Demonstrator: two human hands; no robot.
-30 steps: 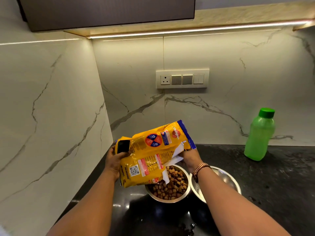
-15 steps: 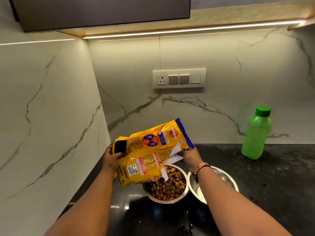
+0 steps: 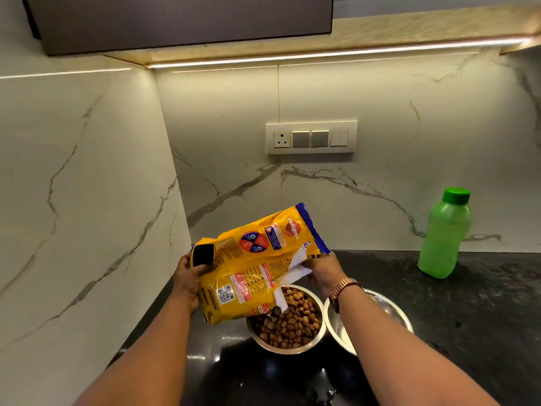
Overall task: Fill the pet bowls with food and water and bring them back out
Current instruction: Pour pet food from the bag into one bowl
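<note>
Holding the crinkly yellow food bag (image 3: 257, 268) tilted as before, my left hand (image 3: 187, 281) grips its base and my right hand (image 3: 323, 266) pinches its torn white mouth. At lower centre the round steel bowl (image 3: 288, 319) on the glossy black counter (image 3: 483, 312) looks full of brown kibble; beside it, the second bowl (image 3: 386, 310) awaits water from the green plastic bottle (image 3: 442, 234).

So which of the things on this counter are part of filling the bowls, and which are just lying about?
Part of the job:
- yellow food bag, held by left hand and right hand
- bowl of kibble
- second steel bowl
- green bottle, possibly for water

Just there:
- switch panel
- wristwatch
</note>
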